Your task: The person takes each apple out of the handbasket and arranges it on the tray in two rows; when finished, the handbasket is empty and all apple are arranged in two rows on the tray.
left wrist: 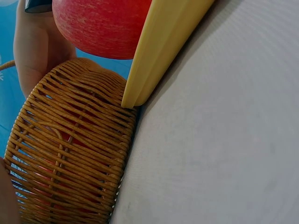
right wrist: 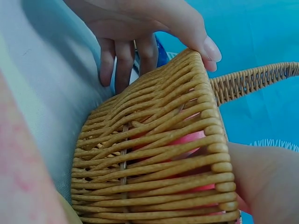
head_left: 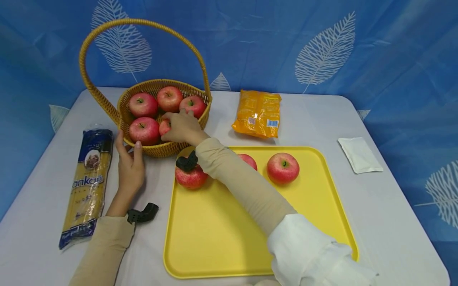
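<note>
Overhead, the head view counts five red apples in a woven basket (head_left: 154,149) with one tall looped handle, and three more on a yellow tray (head_left: 229,238) just beside it. The right hand (head_left: 182,128) reaches over the basket's near rim, fingers curled around the small front apple (head_left: 164,127), a pink-red fruit mostly hidden by the hand. The left hand (head_left: 130,167) rests against the basket's outer wall, thumb up on the rim and fingers fairly straight, gripping nothing. One packet of spaghetti (head_left: 87,184) lies at the left, one orange snack bag (head_left: 257,113) behind the tray, and one white sachet (head_left: 359,155) at the right, all on a pale table (head_left: 393,222).

From the left wrist, the basket's wicker wall (left wrist: 70,158) stands against the tray's yellow edge (left wrist: 159,51), with one tray apple (left wrist: 100,25) above it; red shows through the weave.

From the right wrist, the left hand's thumb (right wrist: 196,35) sits on the rim and its fingers (right wrist: 124,60) lie down the outer wall, while pink apple skin (right wrist: 196,139) glows through the canes.
</note>
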